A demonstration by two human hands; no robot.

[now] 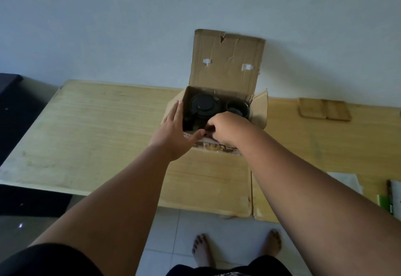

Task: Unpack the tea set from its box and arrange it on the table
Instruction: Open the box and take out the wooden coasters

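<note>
An open cardboard box (225, 67) stands at the back of the wooden table (97, 128), its lid flap upright against the wall. Inside sit a black teapot (204, 105) on the left and a dark cup (237, 107) on the right. My left hand (175, 130) lies flat against the box's left wall, fingers extended, thumb on the near rim. My right hand (227, 127) curls over the near rim and reaches into the box; its fingertips are hidden, so what they touch is unclear.
Two flat wooden trays (324, 109) lie at the back right of the table. White papers (347, 180) and a green-edged packet (392, 197) rest at the right edge. A dark cabinet (15, 110) stands left of the table. My bare feet are on the tiled floor below.
</note>
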